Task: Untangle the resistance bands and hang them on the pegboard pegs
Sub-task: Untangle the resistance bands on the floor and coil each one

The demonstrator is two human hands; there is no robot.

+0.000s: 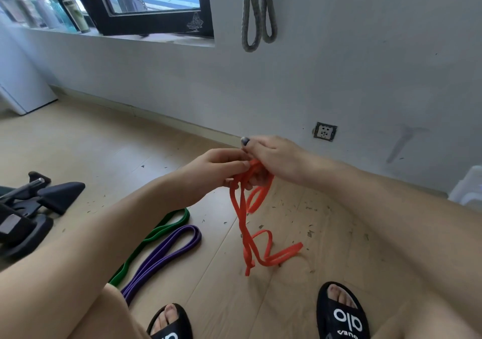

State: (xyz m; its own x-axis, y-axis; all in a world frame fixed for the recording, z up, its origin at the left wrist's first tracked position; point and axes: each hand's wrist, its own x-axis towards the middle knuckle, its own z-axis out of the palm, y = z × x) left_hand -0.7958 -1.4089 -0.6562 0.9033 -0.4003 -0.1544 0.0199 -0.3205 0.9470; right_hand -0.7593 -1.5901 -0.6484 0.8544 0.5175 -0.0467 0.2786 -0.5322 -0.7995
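A tangled orange resistance band (247, 224) hangs from both my hands above the wooden floor, its lower loops touching the boards. My left hand (216, 169) pinches its top from the left, and my right hand (273, 158) grips the same bunch from the right, fingers curled around it. A green band (161, 230) and a purple band (167, 252) lie side by side on the floor to the left. A grey band (258, 10) hangs in two loops on the wall above; its peg is out of view.
Black exercise equipment (31, 203) sits on the floor at the left. A wall socket (325, 131) is low on the grey wall. A window sill (109, 34) holds bottles. My feet in black slippers (341, 312) stand at the bottom. Small debris litters the floor.
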